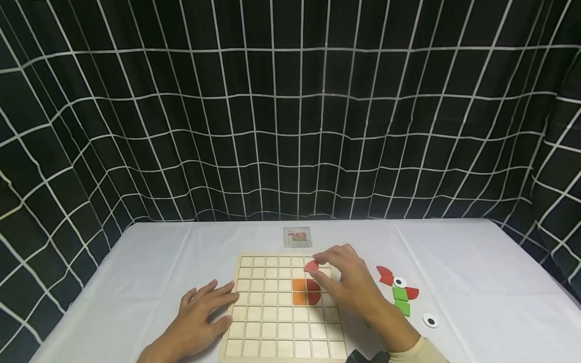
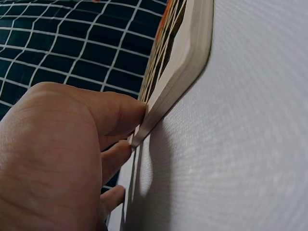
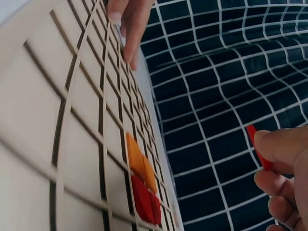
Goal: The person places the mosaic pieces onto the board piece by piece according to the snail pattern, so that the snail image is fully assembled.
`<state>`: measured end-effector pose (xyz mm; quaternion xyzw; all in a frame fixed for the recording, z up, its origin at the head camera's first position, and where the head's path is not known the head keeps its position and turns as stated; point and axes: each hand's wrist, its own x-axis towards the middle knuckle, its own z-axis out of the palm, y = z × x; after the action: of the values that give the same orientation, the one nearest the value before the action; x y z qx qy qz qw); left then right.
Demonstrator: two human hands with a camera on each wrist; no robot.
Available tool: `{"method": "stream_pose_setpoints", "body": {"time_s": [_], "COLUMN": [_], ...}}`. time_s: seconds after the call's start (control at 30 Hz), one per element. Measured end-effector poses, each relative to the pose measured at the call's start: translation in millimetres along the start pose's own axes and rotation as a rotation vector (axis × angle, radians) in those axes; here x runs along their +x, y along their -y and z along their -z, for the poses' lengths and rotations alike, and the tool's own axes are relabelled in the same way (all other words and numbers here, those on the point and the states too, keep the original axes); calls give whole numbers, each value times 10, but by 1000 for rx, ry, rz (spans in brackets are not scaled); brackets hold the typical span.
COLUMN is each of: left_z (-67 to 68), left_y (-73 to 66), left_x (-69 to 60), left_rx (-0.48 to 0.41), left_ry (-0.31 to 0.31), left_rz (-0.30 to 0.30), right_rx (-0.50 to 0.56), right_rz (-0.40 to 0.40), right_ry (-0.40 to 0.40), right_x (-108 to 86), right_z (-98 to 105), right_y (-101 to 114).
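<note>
My right hand (image 1: 351, 282) pinches a red quarter-round tile (image 1: 310, 266) between thumb and fingertips, above the upper right of a wooden grid board (image 1: 254, 330). In the right wrist view this red tile (image 3: 260, 148) is seen edge-on, apart from the board. Orange square tiles (image 1: 299, 291) sit in the grid, and red rounded tiles (image 1: 314, 297) adjoin them on the right. Against the board's left edge rests my left hand (image 1: 197, 317), its fingers spread and fairly straight. The left wrist view shows its thumb (image 2: 120, 113) touching the board's side.
Right of the board lie loose red tiles (image 1: 385, 275), green tiles (image 1: 401, 301) and two round eye tiles (image 1: 430, 320). Behind the board is a small picture card (image 1: 297, 237). A white cloth (image 1: 159, 272) covers the table, with dark white-lined netting (image 1: 286, 121) around it.
</note>
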<state>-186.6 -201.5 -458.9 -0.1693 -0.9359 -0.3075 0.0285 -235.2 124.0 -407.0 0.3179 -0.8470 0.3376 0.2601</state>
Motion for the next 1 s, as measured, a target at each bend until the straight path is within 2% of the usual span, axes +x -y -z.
{"method": "stream_pose_setpoints", "body": {"time_s": [0.2, 0.47, 0.73, 1.0], "left_z": [7, 13, -10, 5], "left_y": [2, 7, -18, -21], "left_x": [-1, -7, 8, 5], "left_rx": [-3, -14, 15, 27], "left_ry": [1, -4, -7, -4], "left_rz": [2, 4, 11, -1], "right_rx": [23, 41, 28, -46], "right_rz": [14, -20, -21, -4], "right_ry": [1, 71, 108, 128], "right_x": [70, 146, 80, 9], "right_z": [-131, -333, -519, -651], "right_y": [79, 175, 102, 8]}}
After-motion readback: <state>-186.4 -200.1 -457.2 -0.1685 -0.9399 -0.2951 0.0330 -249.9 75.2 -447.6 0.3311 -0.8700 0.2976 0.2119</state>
